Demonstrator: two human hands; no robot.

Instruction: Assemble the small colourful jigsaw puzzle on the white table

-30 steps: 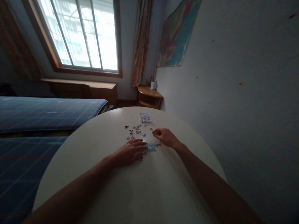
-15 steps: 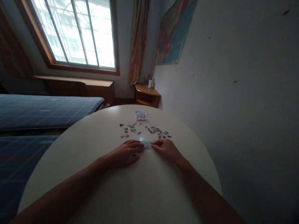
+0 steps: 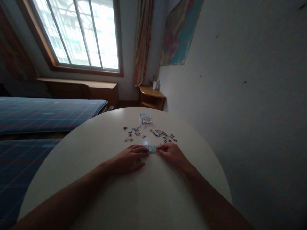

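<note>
My left hand [image 3: 128, 158] lies flat on the round white table [image 3: 100, 179], fingers stretched out, fingertips touching the left end of a small joined strip of jigsaw pieces [image 3: 151, 149]. My right hand [image 3: 171, 154] rests at the strip's right end with its fingers curled and pinched against a piece there. Loose jigsaw pieces [image 3: 163, 135] lie scattered just beyond the hands, with another small group [image 3: 131, 132] further left. A dark piece [image 3: 137, 160] shows under my left hand's fingers.
A small printed picture card [image 3: 145, 118] lies near the table's far edge. A grey wall runs close along the right. Blue checked beds [image 3: 35, 115] stand to the left, a wooden corner shelf [image 3: 151, 95] and a window [image 3: 79, 35] behind.
My right hand drew back from the loose pieces at the far right to the right end of the joined strip. My left hand has stayed on the strip's left end.
</note>
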